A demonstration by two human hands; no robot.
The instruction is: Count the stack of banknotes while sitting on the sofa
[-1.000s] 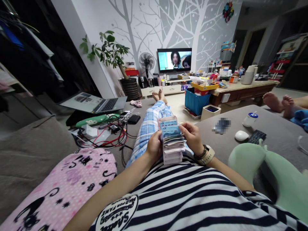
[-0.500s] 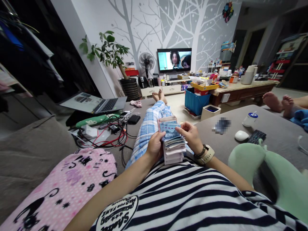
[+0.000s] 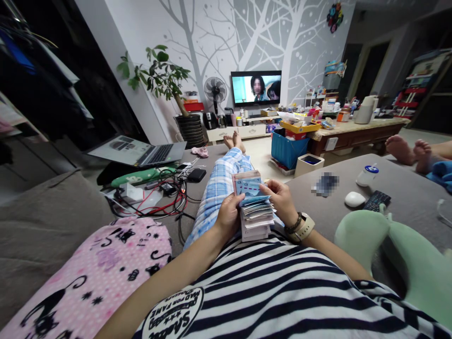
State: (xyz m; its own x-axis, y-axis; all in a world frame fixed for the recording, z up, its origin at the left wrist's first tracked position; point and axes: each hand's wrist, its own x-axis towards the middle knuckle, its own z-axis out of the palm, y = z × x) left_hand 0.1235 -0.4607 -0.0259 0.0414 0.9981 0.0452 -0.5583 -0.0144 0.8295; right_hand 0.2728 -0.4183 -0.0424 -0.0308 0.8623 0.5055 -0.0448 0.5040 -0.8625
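My left hand [image 3: 228,214] is closed around the left side of a thick stack of banknotes [image 3: 257,217], its thumb lying over the top notes. The stack is bent: its upper part, with a blue banknote [image 3: 248,187] on it, tilts up, while many note edges fan out below. At the upper right corner of the blue note, my right hand [image 3: 280,200] pinches with thumb and forefinger. A watch and a dark bracelet are on my right wrist. My lap, in blue checked trousers [image 3: 212,193], lies under the notes.
On the sofa at left are a laptop [image 3: 141,153], tangled cables [image 3: 173,193] and a pink cushion [image 3: 116,268]. To the right lie a mouse [image 3: 354,199], a small keyboard [image 3: 377,201], a jar [image 3: 367,176] and a green neck pillow [image 3: 356,230]. Another person's feet [image 3: 400,149] rest beyond.
The blue banknote's upper part has shifted slightly as my fingers work at its edge. Both hands stay on the stack in nearly the same place.
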